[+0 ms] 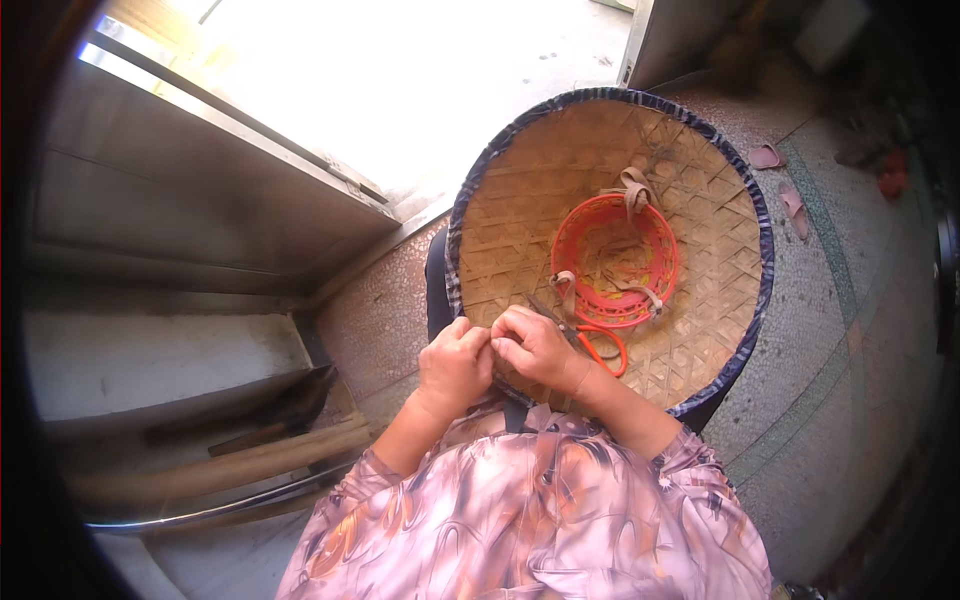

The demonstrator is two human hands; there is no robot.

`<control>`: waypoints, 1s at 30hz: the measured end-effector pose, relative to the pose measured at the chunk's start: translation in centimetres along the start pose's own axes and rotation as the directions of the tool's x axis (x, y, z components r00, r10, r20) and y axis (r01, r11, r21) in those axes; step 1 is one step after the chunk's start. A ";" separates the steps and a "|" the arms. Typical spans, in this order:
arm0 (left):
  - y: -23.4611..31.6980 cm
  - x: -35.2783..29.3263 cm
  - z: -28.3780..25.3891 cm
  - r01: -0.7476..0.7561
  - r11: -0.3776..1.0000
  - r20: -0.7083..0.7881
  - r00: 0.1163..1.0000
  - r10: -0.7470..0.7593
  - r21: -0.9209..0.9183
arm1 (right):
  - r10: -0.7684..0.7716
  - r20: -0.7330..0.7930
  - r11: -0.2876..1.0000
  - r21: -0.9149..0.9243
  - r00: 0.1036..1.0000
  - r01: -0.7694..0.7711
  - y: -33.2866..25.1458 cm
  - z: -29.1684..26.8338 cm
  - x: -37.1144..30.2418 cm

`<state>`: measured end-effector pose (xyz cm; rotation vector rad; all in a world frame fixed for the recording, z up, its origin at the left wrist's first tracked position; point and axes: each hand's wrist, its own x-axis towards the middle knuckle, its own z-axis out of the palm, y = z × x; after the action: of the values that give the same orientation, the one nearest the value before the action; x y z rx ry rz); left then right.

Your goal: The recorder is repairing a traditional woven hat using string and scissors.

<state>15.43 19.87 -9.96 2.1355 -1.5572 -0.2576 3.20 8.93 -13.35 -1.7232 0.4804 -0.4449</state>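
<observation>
A large woven bamboo hat is seen upturned on the lap, its dark patterned cloth rim facing up. Inside it an orange plastic head ring with beige straps is fixed. Orange-handled scissors are lying on the weave just beside the right hand. Both hands meet at the near rim — left hand fingers curled and pressed together on the edge, right fingers pinching it.

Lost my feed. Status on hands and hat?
Both hands, left and right, pinched together at hat rim. Scissors lie inside, beside right hand.
</observation>
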 end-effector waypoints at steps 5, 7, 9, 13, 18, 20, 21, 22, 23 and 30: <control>-3.1 -0.5 0.1 0.139 0.921 -0.073 0.982 -0.176 -0.363 | -0.148 -0.155 0.885 -0.462 0.977 0.061 -0.8 -1.9 -1.3; -3.0 -1.1 0.1 0.278 0.810 0.000 0.946 -0.325 -0.516 | -0.171 -0.191 0.766 -0.643 0.967 0.008 0.2 -2.5 -2.3; -3.1 -1.6 0.1 0.416 0.661 0.108 0.884 -0.454 -0.625 | -0.139 -0.201 0.756 -0.654 0.970 -0.027 0.6 -2.5 -3.4; -3.3 -2.1 0.0 0.459 0.639 0.149 0.865 -0.478 -0.617 | -0.107 -0.253 0.685 -0.720 0.961 -0.113 -0.1 -2.9 -4.9; -2.8 -2.1 -1.1 0.564 0.561 0.267 0.809 -0.524 -0.606 | 0.088 -0.184 0.635 -0.747 0.979 -0.198 -1.2 -3.6 -6.4; -2.8 -2.4 -1.4 0.556 0.563 0.272 0.816 -0.511 -0.611 | 0.169 -0.145 0.634 -0.741 0.975 -0.220 -1.4 -3.8 -6.7; -2.7 -2.5 -1.5 0.549 0.567 0.278 0.823 -0.495 -0.614 | 0.191 -0.130 0.618 -0.754 0.973 -0.222 -1.3 -3.8 -6.9; -2.7 -2.6 -1.5 0.546 0.568 0.276 0.825 -0.493 -0.615 | 0.213 -0.115 0.602 -0.767 0.970 -0.223 -1.2 -3.9 -7.0; -2.7 -2.7 -1.4 0.537 0.550 0.286 0.830 -0.478 -0.640 | 0.210 -0.116 0.602 -0.767 0.971 -0.222 -0.7 -3.9 -7.1; -2.4 -3.3 -1.3 0.531 0.474 0.315 0.829 -0.462 -0.703 | 0.396 0.068 0.887 0.230 0.916 -0.401 -2.2 -5.8 -6.2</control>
<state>16.91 23.86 -10.40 1.7718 -0.5643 -1.0301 -4.92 7.92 -10.31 -1.3487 0.7200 -0.1786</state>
